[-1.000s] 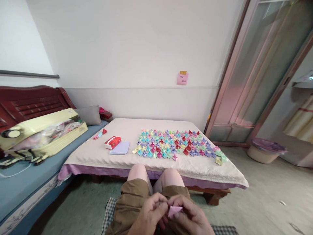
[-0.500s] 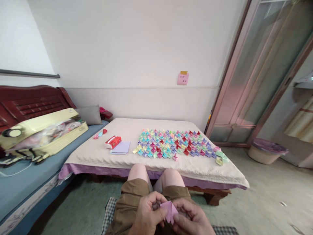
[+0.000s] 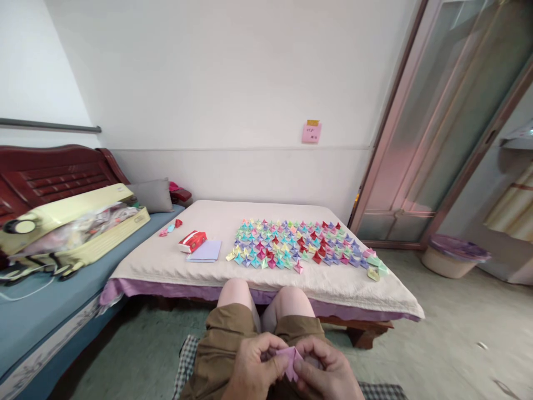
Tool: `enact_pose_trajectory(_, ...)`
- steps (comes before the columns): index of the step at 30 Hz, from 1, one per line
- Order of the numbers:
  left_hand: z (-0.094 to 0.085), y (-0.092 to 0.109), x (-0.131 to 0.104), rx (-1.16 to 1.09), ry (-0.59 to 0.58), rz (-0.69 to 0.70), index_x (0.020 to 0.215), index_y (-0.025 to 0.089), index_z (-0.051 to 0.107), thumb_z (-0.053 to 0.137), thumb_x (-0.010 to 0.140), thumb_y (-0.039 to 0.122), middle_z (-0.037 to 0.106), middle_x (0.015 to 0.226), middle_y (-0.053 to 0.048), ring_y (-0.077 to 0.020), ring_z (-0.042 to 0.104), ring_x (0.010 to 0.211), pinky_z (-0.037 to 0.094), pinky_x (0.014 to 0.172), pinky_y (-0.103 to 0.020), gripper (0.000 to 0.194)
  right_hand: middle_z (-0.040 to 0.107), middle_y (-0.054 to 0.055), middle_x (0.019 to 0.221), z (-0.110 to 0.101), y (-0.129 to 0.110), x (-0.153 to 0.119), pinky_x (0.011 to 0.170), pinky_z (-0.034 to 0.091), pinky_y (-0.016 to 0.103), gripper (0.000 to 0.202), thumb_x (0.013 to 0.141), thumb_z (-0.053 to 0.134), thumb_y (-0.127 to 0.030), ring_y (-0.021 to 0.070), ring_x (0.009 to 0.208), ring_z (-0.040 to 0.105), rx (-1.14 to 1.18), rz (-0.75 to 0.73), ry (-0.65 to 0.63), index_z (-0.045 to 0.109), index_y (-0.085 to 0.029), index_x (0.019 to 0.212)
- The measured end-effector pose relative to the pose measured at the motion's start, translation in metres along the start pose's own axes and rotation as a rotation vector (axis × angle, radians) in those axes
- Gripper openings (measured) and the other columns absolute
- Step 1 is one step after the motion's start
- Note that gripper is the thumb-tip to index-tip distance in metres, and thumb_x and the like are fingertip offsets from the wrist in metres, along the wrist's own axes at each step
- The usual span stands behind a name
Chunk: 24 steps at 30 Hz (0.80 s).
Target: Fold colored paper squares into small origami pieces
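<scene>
A small pink folded paper (image 3: 292, 371) is pinched between both my hands above my lap. My left hand (image 3: 259, 364) grips its left side with thumb and fingers. On the other side, my right hand (image 3: 323, 368) presses the paper between thumb and forefinger. Parts of the paper are hidden behind the thumbs. Beyond my knees, many folded paper pieces (image 3: 287, 244) in several colours stand in rows on the cream-covered low table (image 3: 266, 279). A stack of pale purple paper sheets (image 3: 206, 251) lies to their left.
A red tissue pack (image 3: 192, 241) rests against the paper stack. Small folded pieces (image 3: 170, 228) lie at the far left of the table. An open yellow suitcase (image 3: 79, 233) sits on the blue bed. A lined bin (image 3: 453, 255) stands on the floor at right.
My thumbs have shifted inward and upward over the pink paper, covering more of it. The paper looks narrower and slightly turned. Things on the table stay where they were.
</scene>
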<state>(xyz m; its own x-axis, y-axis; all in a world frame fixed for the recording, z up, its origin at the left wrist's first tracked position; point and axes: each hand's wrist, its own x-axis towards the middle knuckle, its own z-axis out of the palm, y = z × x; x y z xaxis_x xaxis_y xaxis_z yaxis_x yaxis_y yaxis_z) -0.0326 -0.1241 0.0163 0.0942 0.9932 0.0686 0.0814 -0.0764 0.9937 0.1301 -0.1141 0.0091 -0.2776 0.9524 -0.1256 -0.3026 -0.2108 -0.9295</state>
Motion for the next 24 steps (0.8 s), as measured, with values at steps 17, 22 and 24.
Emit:
enact_pose_trajectory(17, 0.006, 0.000, -0.004, -0.171, 0.040, 0.007, 0.063, 0.016, 0.066, 0.073, 0.071, 0.028, 0.050, 0.044, 0.006, -0.0070, 0.041, 0.036, 0.027, 0.039, -0.018, 0.016, 0.054, -0.004, 0.062, 0.004, -0.005, -0.004, 0.044, 0.032, 0.022, 0.022, 0.062, 0.086, -0.035, 0.0073, 0.044, 0.047, 0.037, -0.199, -0.024, 0.071, -0.019, 0.056)
enact_pose_trajectory(22, 0.002, 0.000, -0.006, -0.178, -0.003, 0.007, 0.064, 0.017, 0.068, 0.068, 0.075, 0.029, 0.053, 0.045, 0.004, -0.0093, 0.046, 0.038, 0.032, 0.042, -0.020, 0.016, 0.054, -0.001, 0.064, -0.001, -0.013, -0.010, 0.050, 0.038, 0.025, 0.016, 0.073, 0.077, -0.027, 0.0131, 0.053, 0.053, -0.255, -0.331, -0.061, 0.073, -0.023, 0.058)
enact_pose_trajectory(24, 0.003, 0.005, -0.008, -0.173, 0.010, 0.018, 0.068, 0.017, 0.068, 0.064, 0.077, 0.028, 0.054, 0.047, 0.003, -0.0102, 0.047, 0.042, 0.033, 0.045, -0.021, 0.015, 0.059, 0.001, 0.066, -0.004, -0.019, -0.012, 0.055, 0.042, 0.026, 0.016, 0.078, 0.072, -0.025, 0.0161, 0.059, 0.057, -0.376, -0.398, -0.056, 0.075, -0.025, 0.062)
